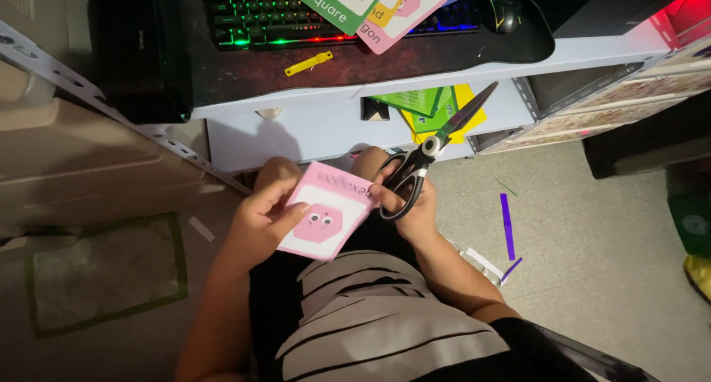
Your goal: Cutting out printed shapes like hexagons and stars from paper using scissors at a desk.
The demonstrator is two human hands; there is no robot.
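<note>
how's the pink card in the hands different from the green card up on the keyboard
The pink card is held over the lap, the left hand and right hand each gripping a side; the green card lies on the keyboard untouched. The pink card shows a pink six-sided shape with eyes; the green card's picture is mostly cut off by the frame. Both are shape cards with a white panel.

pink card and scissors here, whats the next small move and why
Probably swing the scissors down so the blades face the pink card. The right hand holds them by the black handles, but the blades point up and away towards the shelf, clear of the card. The left hand pinches the card's left edge and the right fingertips touch its right edge, so it is steadied.
</note>
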